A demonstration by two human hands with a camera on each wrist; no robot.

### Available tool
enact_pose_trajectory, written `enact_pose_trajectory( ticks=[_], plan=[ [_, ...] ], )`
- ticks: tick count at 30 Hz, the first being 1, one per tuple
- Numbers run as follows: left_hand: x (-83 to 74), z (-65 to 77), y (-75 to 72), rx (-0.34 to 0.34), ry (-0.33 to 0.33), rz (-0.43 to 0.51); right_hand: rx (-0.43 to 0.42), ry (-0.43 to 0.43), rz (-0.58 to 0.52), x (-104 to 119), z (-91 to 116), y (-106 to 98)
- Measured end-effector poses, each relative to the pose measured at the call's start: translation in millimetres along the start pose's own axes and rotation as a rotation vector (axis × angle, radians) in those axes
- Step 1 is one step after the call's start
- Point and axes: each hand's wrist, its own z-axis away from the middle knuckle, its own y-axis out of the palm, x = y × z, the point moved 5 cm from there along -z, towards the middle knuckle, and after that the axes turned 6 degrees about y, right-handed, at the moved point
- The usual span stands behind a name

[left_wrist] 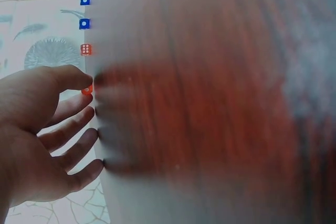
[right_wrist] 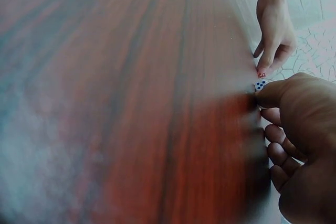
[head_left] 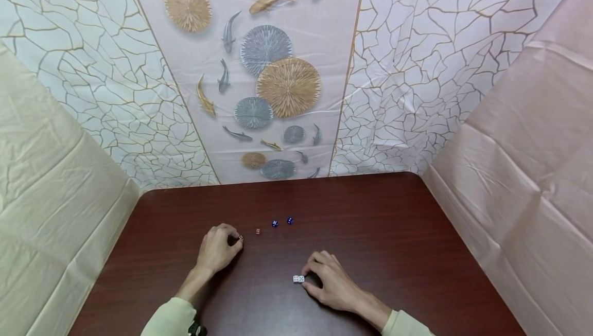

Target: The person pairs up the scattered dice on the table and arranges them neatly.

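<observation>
My left hand (head_left: 216,249) pinches a small red die (head_left: 241,237) between thumb and index finger, near the left of the table. In the left wrist view that red die (left_wrist: 87,90) shows between the two fingertips, with the other fingers spread below. My right hand (head_left: 334,283) is nearer the front edge. Its thumb and index fingertip are at the sides of a white die with dark dots (head_left: 301,279), pinching it. Against that die's left side sits a white die with red dots (head_left: 296,279). The right wrist view shows the dark-dotted white die (right_wrist: 260,84) just past the thumb.
A second red die (head_left: 258,231) lies right of my left hand. Further right, two blue dice (head_left: 275,224) continue the loose row. The dark red-brown table (head_left: 370,212) meets a patterned cloth (head_left: 287,135) at the back and plain cloth (head_left: 500,192) on both sides.
</observation>
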Motion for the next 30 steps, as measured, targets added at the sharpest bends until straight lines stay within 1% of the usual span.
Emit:
enact_pose_trajectory(
  ticks=[5, 15, 23, 30],
  plan=[
    [-5.3, 2.6, 0.2, 0.026, 0.011, 0.029, 0.002, 0.002, -0.001, 0.0, -0.4, 0.4],
    [-25.1, 7.9, 1.5, 0.037, 0.085, 0.072, 0.013, 0.009, -0.005, -1.2, -0.7, 1.5],
    [-44.9, 9.1, 7.8, 0.072, 0.139, 0.099, 0.015, 0.014, -0.015, -1.8, -0.6, 1.7],
    [-69.1, 13.4, 16.0, 0.095, 0.209, 0.105, -0.001, 0.002, -0.008, -1.2, -0.6, 1.2]
  ],
)
